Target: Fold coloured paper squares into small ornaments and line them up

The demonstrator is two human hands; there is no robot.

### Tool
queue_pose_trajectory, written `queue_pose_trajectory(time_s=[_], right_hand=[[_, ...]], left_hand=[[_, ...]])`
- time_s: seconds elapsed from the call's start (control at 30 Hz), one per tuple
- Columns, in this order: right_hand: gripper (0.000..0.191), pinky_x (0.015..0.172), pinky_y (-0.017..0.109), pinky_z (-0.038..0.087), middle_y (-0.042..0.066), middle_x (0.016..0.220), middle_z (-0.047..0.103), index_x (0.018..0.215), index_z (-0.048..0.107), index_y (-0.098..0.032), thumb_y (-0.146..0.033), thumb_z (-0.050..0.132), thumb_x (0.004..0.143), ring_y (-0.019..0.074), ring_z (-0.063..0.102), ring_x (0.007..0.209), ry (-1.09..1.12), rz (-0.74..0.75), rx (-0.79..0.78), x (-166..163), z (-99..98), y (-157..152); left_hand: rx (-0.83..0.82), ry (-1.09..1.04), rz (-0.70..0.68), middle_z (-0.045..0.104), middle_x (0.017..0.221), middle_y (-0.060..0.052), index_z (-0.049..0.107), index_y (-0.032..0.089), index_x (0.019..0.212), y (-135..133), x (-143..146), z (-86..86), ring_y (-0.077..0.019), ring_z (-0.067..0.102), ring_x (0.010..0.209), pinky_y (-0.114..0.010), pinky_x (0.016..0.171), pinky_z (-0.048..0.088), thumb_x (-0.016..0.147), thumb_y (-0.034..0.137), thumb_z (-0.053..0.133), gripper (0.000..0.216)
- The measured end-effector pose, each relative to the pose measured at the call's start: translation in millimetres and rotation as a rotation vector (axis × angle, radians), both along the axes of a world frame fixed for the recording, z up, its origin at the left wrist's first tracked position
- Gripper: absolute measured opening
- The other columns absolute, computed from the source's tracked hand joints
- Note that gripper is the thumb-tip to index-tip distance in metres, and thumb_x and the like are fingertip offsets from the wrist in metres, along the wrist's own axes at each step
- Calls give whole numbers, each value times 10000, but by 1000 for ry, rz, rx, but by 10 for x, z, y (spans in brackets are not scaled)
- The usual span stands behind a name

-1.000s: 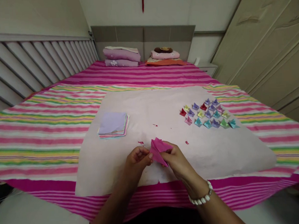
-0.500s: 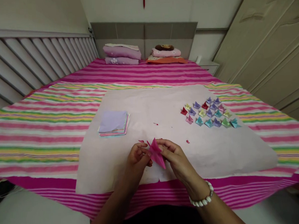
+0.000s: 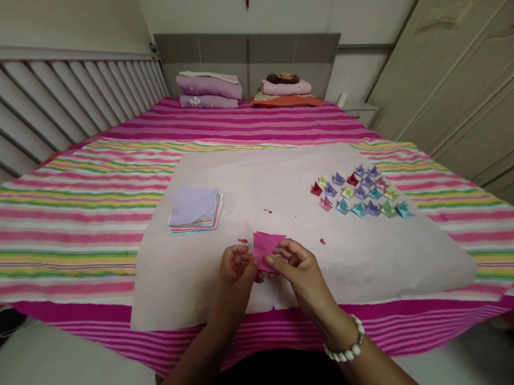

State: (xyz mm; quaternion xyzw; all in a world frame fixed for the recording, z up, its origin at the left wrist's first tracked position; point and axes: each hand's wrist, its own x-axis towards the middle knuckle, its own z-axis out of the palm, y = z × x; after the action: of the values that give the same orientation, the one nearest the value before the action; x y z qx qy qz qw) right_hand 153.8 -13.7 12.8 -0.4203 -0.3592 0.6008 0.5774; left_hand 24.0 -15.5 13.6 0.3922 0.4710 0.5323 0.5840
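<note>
Both my hands pinch a folded piece of pink paper (image 3: pixel 266 245) just above the near edge of a large pale sheet (image 3: pixel 372 255) spread on the bed. My left hand (image 3: pixel 236 269) grips its left side with closed fingers. My right hand (image 3: pixel 296 266), with a white bead bracelet on its wrist, grips the right side. The paper now shows a flat triangular face pointing down.
A stack of coloured square papers (image 3: pixel 195 210) lies left on the sheet. Several small folded paper pieces (image 3: pixel 360 191) sit in rows at the right. Tiny red scraps (image 3: pixel 322 241) dot the sheet. Folded bedding (image 3: pixel 209 91) rests at the headboard; a slatted rail (image 3: pixel 62 99) runs along the left.
The pink paper has been turned and flattened between my fingers, from a narrow upright fold to a broader triangle. My hands stayed in nearly the same spot.
</note>
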Motion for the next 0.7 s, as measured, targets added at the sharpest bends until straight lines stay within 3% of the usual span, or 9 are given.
queue_pose_trajectory(time_s=[0.17, 0.27, 0.33, 0.47, 0.6, 0.7], right_hand=[[213, 532, 224, 452, -27, 647, 633, 736, 662, -184, -318, 809, 659, 98, 550, 539, -97, -1, 14, 3, -3, 6], [193, 511, 229, 425, -31, 595, 626, 729, 666, -183, -335, 779, 689, 97, 526, 501, -149, 29, 4, 26, 4, 4], [184, 511, 235, 420, -29, 570, 624, 725, 670, -182, -331, 772, 691, 103, 529, 498, -186, 67, -1, 37, 17, 0], [164, 509, 239, 415, -33, 549, 619, 713, 674, -183, -320, 762, 688, 102, 520, 491, -230, 101, 13, 39, 46, -11], [125, 514, 246, 425, -27, 572, 636, 720, 698, -187, -302, 740, 694, 107, 523, 501, -263, 102, 18, 36, 49, -13], [117, 526, 249, 431, -15, 593, 653, 725, 703, -184, -296, 730, 705, 114, 544, 523, -275, 96, 17, 47, 40, -9]], left_hand=[[26, 3, -25, 589, 724, 49, 462, 200, 935, 23, -16, -44, -86, 568, 549, -228, 558, 453, 676, 321, 740, 399], [114, 108, 1, 598, 959, -9, 477, 226, 1155, 98, -130, -26, -108, 602, 706, -246, 645, 484, 664, 272, 767, 572], [171, 185, -72, 577, 1095, -47, 516, 246, 1221, 152, -226, 10, -136, 602, 845, -263, 720, 495, 705, 269, 747, 566], [263, 244, -273, 618, 1103, -70, 689, 227, 999, 215, -346, 71, -201, 578, 1018, -300, 796, 505, 774, 257, 682, 228], [296, 266, -282, 651, 1070, -79, 735, 223, 813, 202, -352, 78, -229, 584, 1070, -342, 837, 514, 775, 237, 665, 81], [318, 292, -272, 667, 1061, -88, 752, 229, 791, 177, -345, 89, -238, 576, 1103, -365, 886, 504, 780, 239, 658, 95]])
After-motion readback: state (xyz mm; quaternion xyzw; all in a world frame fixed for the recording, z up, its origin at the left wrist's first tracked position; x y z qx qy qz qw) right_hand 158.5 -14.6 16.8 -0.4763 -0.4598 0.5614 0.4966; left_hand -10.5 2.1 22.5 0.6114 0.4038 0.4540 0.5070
